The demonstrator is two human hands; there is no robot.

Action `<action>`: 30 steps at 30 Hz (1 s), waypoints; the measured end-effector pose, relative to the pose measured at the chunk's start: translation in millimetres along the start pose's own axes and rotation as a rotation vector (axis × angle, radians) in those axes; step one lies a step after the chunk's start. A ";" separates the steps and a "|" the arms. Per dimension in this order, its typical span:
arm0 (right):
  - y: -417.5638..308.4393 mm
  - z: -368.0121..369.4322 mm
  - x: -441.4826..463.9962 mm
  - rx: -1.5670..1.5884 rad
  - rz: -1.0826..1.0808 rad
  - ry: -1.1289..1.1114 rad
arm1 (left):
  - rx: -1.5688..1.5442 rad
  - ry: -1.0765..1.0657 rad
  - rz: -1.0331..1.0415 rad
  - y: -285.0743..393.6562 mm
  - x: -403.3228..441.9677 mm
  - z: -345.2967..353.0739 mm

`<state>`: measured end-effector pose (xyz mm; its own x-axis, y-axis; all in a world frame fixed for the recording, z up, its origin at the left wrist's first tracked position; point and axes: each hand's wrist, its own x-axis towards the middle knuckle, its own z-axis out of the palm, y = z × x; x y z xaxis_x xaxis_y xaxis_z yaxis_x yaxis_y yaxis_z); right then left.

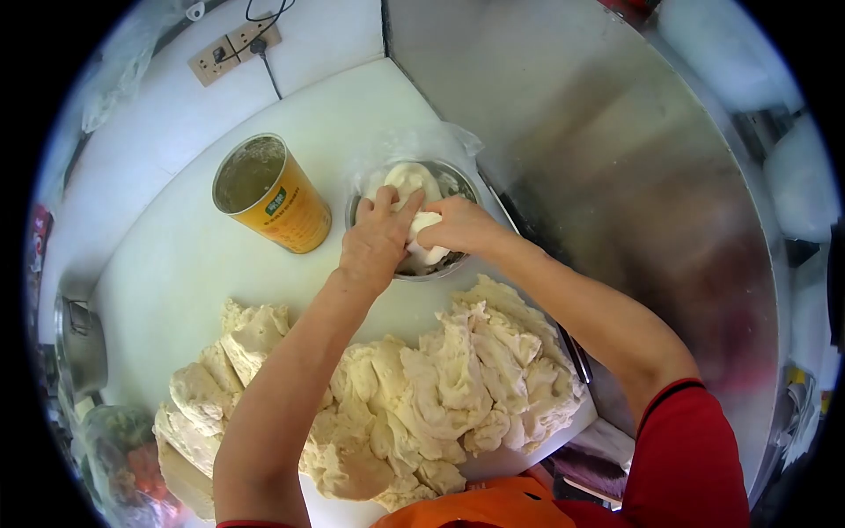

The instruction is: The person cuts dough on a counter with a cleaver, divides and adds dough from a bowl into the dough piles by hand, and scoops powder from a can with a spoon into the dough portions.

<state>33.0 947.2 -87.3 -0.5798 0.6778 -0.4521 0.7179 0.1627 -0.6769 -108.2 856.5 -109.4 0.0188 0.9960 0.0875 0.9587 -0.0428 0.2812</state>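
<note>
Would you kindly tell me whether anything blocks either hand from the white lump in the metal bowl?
Nothing visible does: the left hand and right hand both touch the white lump in the metal bowl. The yellow can stands clear, left of it.

Between the left hand [378, 236] and the right hand [466, 225] shows a plain white lump [412, 179], within a silver-grey bowl [426, 276]. Left of the hands, a golden-yellow can [304, 220] carries a dark green patch with pale marks and rows of dark lettering. Nearer the person than the hands, the dough [431, 405] is cream, shading to pale yellow. All these sit on a greenish-white worktop [176, 255]. Behind the right hand, the person's red sleeve [695, 458] bears a black stripe; the apron [484, 510] is orange.
</note>
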 end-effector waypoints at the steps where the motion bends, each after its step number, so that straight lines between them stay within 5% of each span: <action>1: 0.4 -2.2 -1.1 0.047 0.002 -0.040 | 0.020 -0.011 -0.011 0.9 1.2 0.5; 16: 6.4 9.5 -45.5 0.806 0.049 -0.093 | 0.120 0.013 -0.023 4.3 2.8 8.1; 19: -16.6 13.8 -77.7 1.502 -0.068 -0.176 | -0.089 0.037 -0.058 -16.3 9.9 44.7; 21: -57.5 -27.4 -97.0 1.226 -0.572 -0.086 | 0.077 -0.015 -0.028 -4.1 8.3 36.4; 22: -56.1 -55.1 -88.1 1.291 -0.762 -0.278 | 0.159 -0.039 -0.010 2.2 8.3 31.3; 24: -55.0 -75.3 -89.8 1.244 -0.763 -0.108 | 0.180 -0.032 0.121 3.1 5.9 5.0; 27: -34.9 -51.1 -104.8 1.363 -0.646 -0.015 | -0.297 -0.129 0.248 -31.5 12.8 2.4; 30: -22.7 -29.6 -109.9 1.227 -0.497 0.090 | -0.735 -0.384 -0.247 2.2 9.6 -55.9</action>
<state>91.8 890.3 -5.0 -0.6167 0.7872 0.0027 -0.4006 -0.3108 -0.8619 -121.7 861.6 -54.5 0.0564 0.9353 -0.3493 0.5235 0.2702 0.8081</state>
